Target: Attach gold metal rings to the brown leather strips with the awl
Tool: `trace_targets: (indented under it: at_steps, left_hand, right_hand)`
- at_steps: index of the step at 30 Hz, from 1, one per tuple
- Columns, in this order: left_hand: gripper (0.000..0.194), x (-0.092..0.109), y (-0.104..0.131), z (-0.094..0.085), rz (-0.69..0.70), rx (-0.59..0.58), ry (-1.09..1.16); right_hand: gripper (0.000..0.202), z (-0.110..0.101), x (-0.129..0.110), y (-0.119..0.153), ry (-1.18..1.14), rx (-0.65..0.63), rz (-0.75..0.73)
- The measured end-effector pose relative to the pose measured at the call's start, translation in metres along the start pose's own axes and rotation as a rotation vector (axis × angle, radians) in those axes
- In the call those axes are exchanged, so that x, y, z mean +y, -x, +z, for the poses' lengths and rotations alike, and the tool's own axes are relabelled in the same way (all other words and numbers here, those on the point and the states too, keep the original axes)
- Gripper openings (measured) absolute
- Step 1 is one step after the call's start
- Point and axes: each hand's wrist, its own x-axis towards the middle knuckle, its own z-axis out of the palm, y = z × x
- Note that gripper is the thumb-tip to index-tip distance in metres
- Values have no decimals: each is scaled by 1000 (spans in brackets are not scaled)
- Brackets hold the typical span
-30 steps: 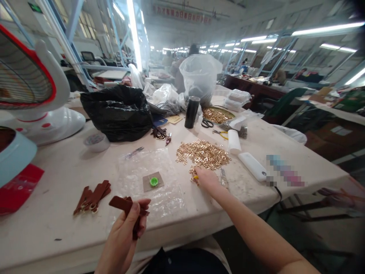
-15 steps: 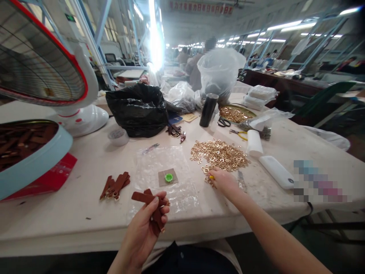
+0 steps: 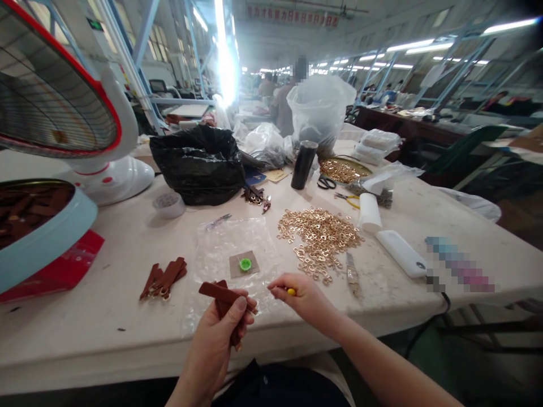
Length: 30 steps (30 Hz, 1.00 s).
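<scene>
My left hand (image 3: 223, 333) is closed around a few brown leather straps (image 3: 214, 290), which lie crossed in the fingers with small metal ends showing. Just right of it, my right hand (image 3: 303, 297) is in a pinch above the table's front part. A small yellow thing (image 3: 291, 291) pokes out of its curled fingers; whatever the fingertips pinch is too small to make out. Behind that hand spreads a pile of gold-coloured metal rings (image 3: 320, 232). More brown straps with rings (image 3: 172, 274) lie bundled on the left. A green cap (image 3: 245, 264) rests on a brownish square.
A clear plastic sheet (image 3: 212, 240) lies flat under the square. Leftward are a round tin of straps (image 3: 80, 220) and a fan (image 3: 123, 175). Farther back stand a black bag (image 3: 195, 169) and a black cylinder (image 3: 304, 165). A white power bank-like block (image 3: 399, 251) lies rightward.
My right hand has moved left from the edge of the ring pile to beside my left hand. The left hand still holds the straps. The whole view has shifted slightly.
</scene>
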Motion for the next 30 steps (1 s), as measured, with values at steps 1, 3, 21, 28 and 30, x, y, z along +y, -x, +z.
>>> trace_targets:
  at_steps: [1, 3, 21, 28, 30]
  left_hand:
    - [32, 1, 0, 2, 10, 7, -28]
    - [34, 2, 1, 4, 22, 23, -68]
    - [35, -5, 0, -1, 70, 117, -23]
    - [34, -4, 1, 1, 65, 100, -26]
    - [33, -4, 1, 0, 69, 95, -29]
  right_hand:
    - [19, 7, -7, 1, -92, -24, -4]
    - [23, 19, -17, 3, -242, -40, 0]
    - [28, 32, -31, 8, -994, -92, 391]
    - [31, 35, -32, 7, -1058, -121, 375]
    - [32, 36, -33, 7, -1044, -126, 369]
